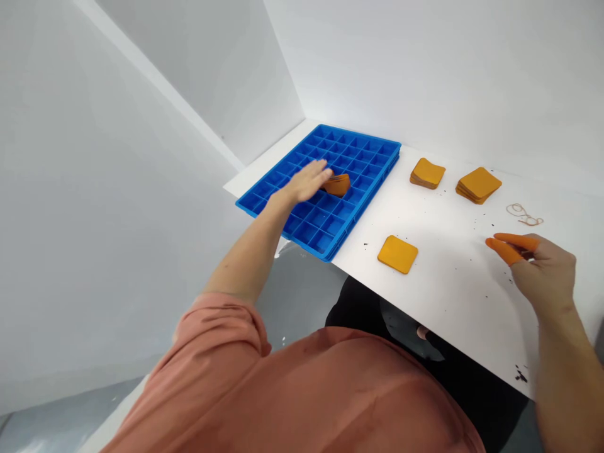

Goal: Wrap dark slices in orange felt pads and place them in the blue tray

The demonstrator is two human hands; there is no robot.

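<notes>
My left hand [306,180] is stretched flat over the blue compartment tray [356,221], fingers straight. Beside its fingertips, an orange stack of thin pieces [338,185] stands in the tray; whether the hand touches it I cannot tell. To the right, my right hand [542,267] is above the white table, with orange finger covers [512,246] on thumb and forefinger. Those two tips are pinched together, and anything between them is too small to make out. Thin tan loops [525,215], like rubber bands, lie just beyond it.
Two stacks of orange square pieces, the left stack [427,173] and the right stack [478,185], lie toward the back wall. A single orange square [397,254] sits near the front edge of the white table [443,302]. Small black scraps [521,374] are scattered about.
</notes>
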